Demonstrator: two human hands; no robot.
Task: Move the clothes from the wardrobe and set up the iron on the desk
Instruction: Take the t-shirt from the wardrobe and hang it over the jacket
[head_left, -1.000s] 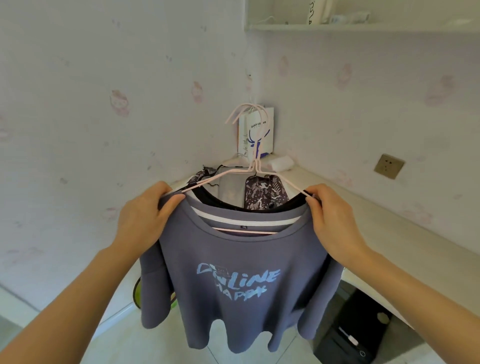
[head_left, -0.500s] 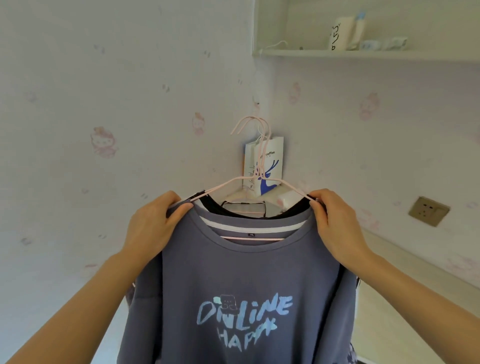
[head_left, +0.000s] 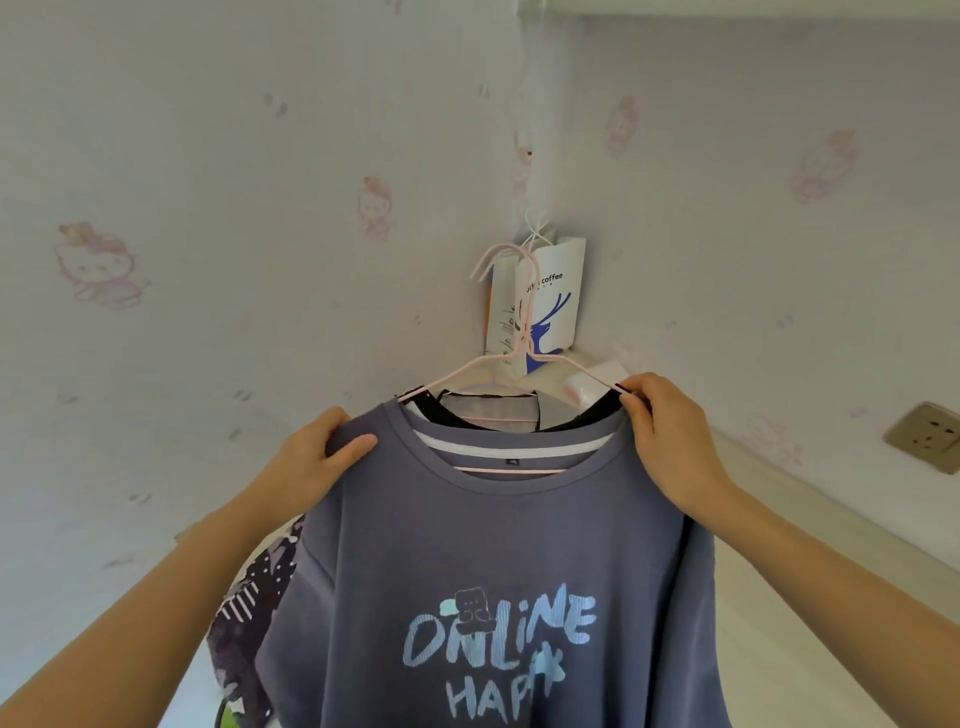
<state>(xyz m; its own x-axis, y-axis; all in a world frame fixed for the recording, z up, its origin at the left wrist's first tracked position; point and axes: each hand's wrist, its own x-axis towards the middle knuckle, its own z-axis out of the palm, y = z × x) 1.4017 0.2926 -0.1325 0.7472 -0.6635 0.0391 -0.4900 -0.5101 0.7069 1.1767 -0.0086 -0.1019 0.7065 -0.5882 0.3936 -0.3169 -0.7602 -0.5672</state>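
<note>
A blue-grey T-shirt (head_left: 493, 561) with pale "ONLINE HAPPY" lettering hangs in front of me on pink wire hangers (head_left: 511, 332). Behind it hang a white-trimmed garment and a black one, and a dark patterned garment (head_left: 254, 587) shows at the lower left. My left hand (head_left: 322, 457) grips the shirt's left shoulder. My right hand (head_left: 670, 441) grips the right shoulder and the hanger end. I hold the bundle up over the pale desk (head_left: 810, 561) in the room's corner. No iron is in view.
A white coffee paper bag (head_left: 550, 296) with a blue deer stands in the corner on the desk, with a small white packet (head_left: 592, 387) beside it. A wall socket (head_left: 927, 436) sits at the right. Wallpapered walls close in on the left and behind.
The clothes and both hands have come up and closer to the corner. The view has tilted so the shelf above has left the frame and the floor is no longer seen.
</note>
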